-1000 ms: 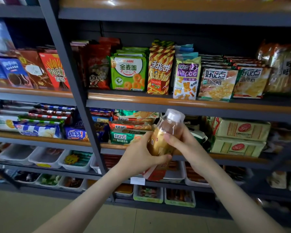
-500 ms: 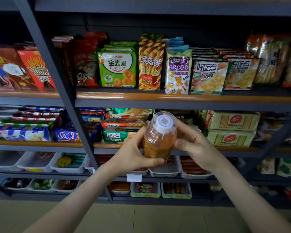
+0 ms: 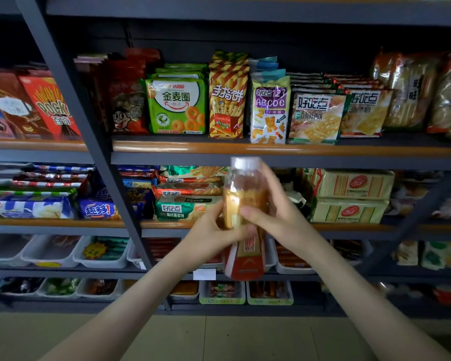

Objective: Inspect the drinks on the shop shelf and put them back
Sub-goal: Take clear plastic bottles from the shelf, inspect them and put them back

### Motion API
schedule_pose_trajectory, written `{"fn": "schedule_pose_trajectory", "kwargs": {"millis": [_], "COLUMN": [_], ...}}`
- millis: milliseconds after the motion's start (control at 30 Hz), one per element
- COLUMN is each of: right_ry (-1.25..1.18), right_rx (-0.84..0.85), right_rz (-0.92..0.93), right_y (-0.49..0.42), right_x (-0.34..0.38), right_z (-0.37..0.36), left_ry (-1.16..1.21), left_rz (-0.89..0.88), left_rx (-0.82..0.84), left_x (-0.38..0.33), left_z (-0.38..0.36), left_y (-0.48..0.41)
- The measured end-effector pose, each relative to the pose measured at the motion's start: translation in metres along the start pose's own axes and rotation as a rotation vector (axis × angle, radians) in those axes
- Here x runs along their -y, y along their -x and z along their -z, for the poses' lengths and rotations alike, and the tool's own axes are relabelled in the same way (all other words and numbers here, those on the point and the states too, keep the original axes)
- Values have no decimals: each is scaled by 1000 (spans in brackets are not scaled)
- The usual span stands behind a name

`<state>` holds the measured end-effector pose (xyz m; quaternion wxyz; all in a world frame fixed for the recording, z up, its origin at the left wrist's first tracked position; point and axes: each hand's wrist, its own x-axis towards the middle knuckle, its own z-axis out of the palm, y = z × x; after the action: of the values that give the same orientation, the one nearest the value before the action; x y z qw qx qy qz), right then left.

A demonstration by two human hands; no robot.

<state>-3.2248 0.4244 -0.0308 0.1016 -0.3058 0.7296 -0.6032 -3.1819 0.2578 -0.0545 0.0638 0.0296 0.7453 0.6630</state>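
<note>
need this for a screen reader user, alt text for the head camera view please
A left hand and a right hand together hold a clear bottle of amber drink, white cap up and red label low. Behind it stand shop shelves packed with snack packets.

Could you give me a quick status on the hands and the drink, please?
Left hand and right hand grip the drink bottle. Upright, cap up, off the shelf. Nothing in the way.
</note>
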Motion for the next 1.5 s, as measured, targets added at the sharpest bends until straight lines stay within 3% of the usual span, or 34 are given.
{"fn": "schedule_pose_trajectory", "kwargs": {"millis": [100,200,400,467,500,600,667,733,800,933,1000,1167,1300,1433,1500], "right_ry": [59,155,722,750,641,31,-278,-377,-347,-156,-48,491,504,438,482], "right_rx": [96,152,68,-21,-64,-78,-22,21,56,142,96,-88,-196,-341,-432], "right_rz": [-38,-67,-47,-79,-100,-132,-102,-59,-23,45,105,351,505,717,795], "right_y": [10,15,11,4,-1,-7,-10,-13,-19,-35,-44,-89,-126,-165,-186], "right_x": [-5,0,20,21,21,20,20,23,32,68,92,147,178,204,216], "right_z": [-4,-2,-4,-7,-6,11,22,26,32,58,67,67,67,72,75], "left_ry": [299,415,280,135,21,-232,-196,-8,82,6,-37,-370,-581,-577,-722], "left_rz": [203,331,354,291,237,36,-38,-29,-34,-175,-252,-452,-654,-856,-931], "left_rx": [-32,-107,-167,-183,-197,-249,-227,-150,-139,-238,-276,-514,-585,-420,-439], "left_x": [-12,-20,-30,-37,-41,-62,-76,-91,-104,-137,-155,-204,-245,-290,-304], "left_z": [-7,-5,-4,-6,-5,5,11,12,11,12,15,28,52,98,125], "left_y": [0,-5,-10,-12,-12,-12,-12,-14,-18,-25,-30,-46,-54,-66,-76]}}
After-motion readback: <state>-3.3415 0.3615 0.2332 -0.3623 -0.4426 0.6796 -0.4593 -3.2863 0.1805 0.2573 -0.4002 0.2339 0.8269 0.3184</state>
